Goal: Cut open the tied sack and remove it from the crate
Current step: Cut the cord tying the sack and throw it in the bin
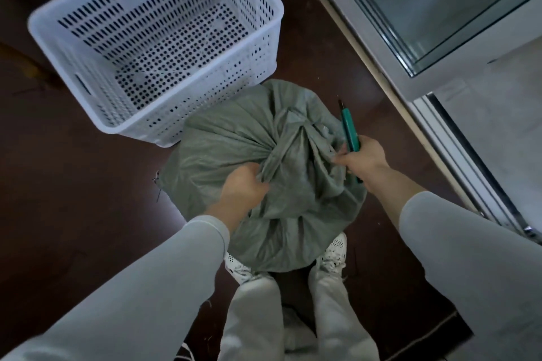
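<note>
On a dark brown floor (73,190), between the person's feet and a white crate:

Item 1. Sack (264,173), grey-green woven material, full and rounded, standing on the floor at frame centre. Its neck is gathered into a twisted knot near the top middle. It sits outside the crate, its far edge just beside the crate's near corner at about 11 o'clock.

Item 2. Crate (155,44), white perforated plastic with slotted walls and hand-holes, at 11 o'clock from the sack, upright, nothing visible inside it.

Item 3. Left hand (242,187), at 8 o'clock on the sack, fingers curled closed around a bunch of the gathered fabric just below the knot.

Item 4. Right hand (362,160), at 3 o'clock on the sack, closed in a fist around the handle of a green utility knife (349,133). The knife points away toward 12 o'clock, its short tip clear of the fabric. The forefinger and thumb reach toward the sack's folds; contact cannot be confirmed.

Item 5. Pale grey sleeves (164,272) on both arms, pale trousers, white shoes (335,252) partly hidden under the sack at 6 o'clock.

Item 6. Glass-fronted cabinet (440,23) with metal frame, at 1 to 3 o'clock.
</note>
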### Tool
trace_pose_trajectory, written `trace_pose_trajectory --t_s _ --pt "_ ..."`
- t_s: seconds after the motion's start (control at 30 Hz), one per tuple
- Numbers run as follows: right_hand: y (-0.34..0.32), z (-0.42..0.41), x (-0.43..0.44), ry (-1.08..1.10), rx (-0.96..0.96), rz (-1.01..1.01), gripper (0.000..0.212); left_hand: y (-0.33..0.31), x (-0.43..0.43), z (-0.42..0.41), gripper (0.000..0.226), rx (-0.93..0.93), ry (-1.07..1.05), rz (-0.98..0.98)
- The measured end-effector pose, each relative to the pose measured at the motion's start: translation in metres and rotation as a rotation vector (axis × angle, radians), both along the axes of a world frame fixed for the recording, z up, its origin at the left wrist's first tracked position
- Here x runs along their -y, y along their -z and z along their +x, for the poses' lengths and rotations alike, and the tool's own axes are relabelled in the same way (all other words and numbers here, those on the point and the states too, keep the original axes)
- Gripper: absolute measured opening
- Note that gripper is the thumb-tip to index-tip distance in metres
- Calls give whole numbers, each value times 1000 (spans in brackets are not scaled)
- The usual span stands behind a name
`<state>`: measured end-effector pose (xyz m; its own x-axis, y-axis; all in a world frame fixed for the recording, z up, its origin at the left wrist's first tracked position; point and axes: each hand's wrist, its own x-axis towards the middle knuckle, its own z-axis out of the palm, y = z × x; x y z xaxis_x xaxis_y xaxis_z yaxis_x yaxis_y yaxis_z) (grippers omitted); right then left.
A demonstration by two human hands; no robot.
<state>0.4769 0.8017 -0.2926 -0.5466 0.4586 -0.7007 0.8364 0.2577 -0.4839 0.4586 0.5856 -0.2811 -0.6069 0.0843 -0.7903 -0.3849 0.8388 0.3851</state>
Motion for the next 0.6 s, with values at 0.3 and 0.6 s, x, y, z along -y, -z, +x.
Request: trace_pose_trajectory --t_s 0.3,0.6 --pt "77 -31 -20 -186 -97 3 10 93 -45 -6 104 -63 -5 46" --pt "127 -25 -19 -5 -157 -191 34 138 -80 32 75 -44 423 3"
